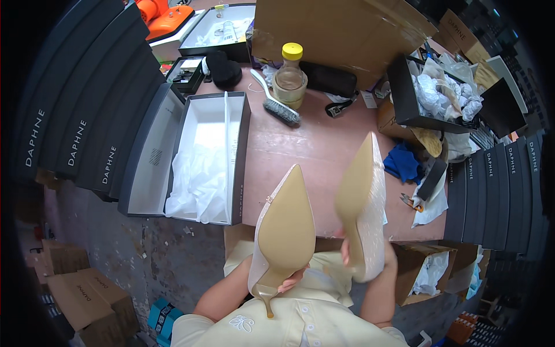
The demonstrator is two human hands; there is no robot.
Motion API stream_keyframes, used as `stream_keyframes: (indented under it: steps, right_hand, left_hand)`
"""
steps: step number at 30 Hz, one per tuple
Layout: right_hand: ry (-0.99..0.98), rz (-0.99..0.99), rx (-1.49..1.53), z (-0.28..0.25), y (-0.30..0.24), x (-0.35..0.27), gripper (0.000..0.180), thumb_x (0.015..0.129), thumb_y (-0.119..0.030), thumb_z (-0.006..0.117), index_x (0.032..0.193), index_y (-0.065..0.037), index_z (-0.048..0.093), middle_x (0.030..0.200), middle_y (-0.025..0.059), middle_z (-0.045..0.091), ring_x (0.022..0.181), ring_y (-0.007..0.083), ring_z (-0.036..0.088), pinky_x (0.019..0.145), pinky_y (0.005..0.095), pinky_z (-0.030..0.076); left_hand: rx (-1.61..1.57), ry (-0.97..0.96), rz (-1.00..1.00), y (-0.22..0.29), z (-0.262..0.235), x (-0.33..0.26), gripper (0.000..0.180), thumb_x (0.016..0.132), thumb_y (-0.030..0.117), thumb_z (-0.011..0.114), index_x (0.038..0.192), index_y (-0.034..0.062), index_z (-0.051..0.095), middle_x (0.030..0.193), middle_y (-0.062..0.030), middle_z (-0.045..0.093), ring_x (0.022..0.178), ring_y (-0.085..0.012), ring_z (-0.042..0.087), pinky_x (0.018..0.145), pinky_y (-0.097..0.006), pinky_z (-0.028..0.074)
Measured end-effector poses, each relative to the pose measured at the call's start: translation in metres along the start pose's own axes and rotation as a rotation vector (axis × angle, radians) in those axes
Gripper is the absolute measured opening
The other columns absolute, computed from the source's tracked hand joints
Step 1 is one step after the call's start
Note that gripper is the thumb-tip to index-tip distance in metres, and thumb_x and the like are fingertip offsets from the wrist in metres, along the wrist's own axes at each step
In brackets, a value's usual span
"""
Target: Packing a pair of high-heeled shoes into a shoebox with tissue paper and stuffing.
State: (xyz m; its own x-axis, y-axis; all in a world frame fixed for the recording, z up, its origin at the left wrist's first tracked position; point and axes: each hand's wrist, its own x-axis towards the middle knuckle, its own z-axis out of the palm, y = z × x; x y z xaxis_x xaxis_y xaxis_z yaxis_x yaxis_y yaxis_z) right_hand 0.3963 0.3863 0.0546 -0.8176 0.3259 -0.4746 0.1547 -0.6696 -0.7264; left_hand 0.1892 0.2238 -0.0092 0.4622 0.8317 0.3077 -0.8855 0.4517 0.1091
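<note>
My left hand is closed round the heel end of a pointed high-heeled shoe. Its tan sole faces up, and a small ornament sits on its pale, glittery side. The thin tan heel points down toward my shirt. A matching high-heeled shoe is in my right hand, tilted so that the sole and the sparkling pale side both show. Most of each hand is hidden behind its shoe. The two shoes are held apart, toes away from me, over the near edge of the pink table.
An open shoe box with white tissue paper stands left, its lid alongside. Behind lie a brush and a yellow-capped jar. At right are a blue cloth, scissors and a tissue-filled box. Dark shoe boxes flank the table.
</note>
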Motion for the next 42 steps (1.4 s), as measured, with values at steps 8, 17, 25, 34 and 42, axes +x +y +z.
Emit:
stream_keyframes:
  steps: [8, 17, 25, 34, 42]
  right_hand:
    - [0.459, -0.045, -1.219, -0.036, -0.054, 0.051, 0.035, 0.086, -0.015, 0.048, 0.112, 0.007, 0.056, 0.092, 0.0218, 0.065, 0.084, 0.0355, 0.062, 0.079, 0.0418, 0.046]
    - [0.012, -0.994, -1.543, 0.159, -0.072, 0.052, 0.060, 0.077, -0.031, 0.067, 0.125, 0.000, 0.051, 0.127, 0.0228, 0.051, 0.120, 0.0369, 0.047, 0.100, 0.0427, 0.036]
    - [-0.004, -0.914, -1.493, 0.184, -0.054, 0.061, 0.054, 0.088, -0.038, 0.054, 0.125, 0.001, 0.052, 0.126, 0.0239, 0.052, 0.118, 0.0343, 0.050, 0.100, 0.0397, 0.037]
    - [0.076, -0.896, -1.031, 0.145, -0.036, -0.005, 0.073, 0.080, -0.049, 0.063, 0.129, 0.003, 0.047, 0.137, 0.0278, 0.040, 0.127, 0.0411, 0.040, 0.106, 0.0436, 0.028]
    - [0.481, -0.877, -1.368, 0.114, 0.012, 0.042, 0.034, 0.072, -0.002, 0.069, 0.105, -0.003, 0.061, 0.123, 0.0189, 0.054, 0.124, 0.0409, 0.043, 0.099, 0.0460, 0.037]
  left_hand:
    - [-0.095, 0.034, 0.049, -0.002, -0.010, 0.001, 0.050, 0.096, 0.037, 0.038, 0.131, 0.0021, 0.045, 0.073, -0.0179, 0.055, 0.058, -0.0261, 0.058, 0.052, -0.033, 0.050]
    - [0.562, 0.451, 0.275, 0.002, 0.042, -0.040, 0.051, 0.095, 0.035, 0.040, 0.130, -0.0017, 0.045, 0.071, -0.0181, 0.053, 0.055, -0.0251, 0.057, 0.049, -0.031, 0.050]
    - [0.120, 0.320, 0.265, -0.007, 0.068, -0.099, 0.038, 0.091, 0.032, 0.050, 0.105, -0.0021, 0.056, 0.071, -0.0163, 0.057, 0.059, -0.0258, 0.058, 0.053, -0.034, 0.048]
    - [0.788, 0.806, 0.610, 0.005, 0.047, 0.005, 0.051, 0.093, 0.007, 0.048, 0.142, 0.0007, 0.031, 0.118, -0.0077, 0.055, 0.102, -0.0101, 0.053, 0.084, -0.023, 0.046]
    - [0.644, 0.839, 0.469, 0.026, 0.013, 0.045, 0.054, 0.097, 0.019, 0.047, 0.144, 0.0047, 0.024, 0.128, -0.0082, 0.048, 0.107, -0.0126, 0.053, 0.089, -0.026, 0.045]
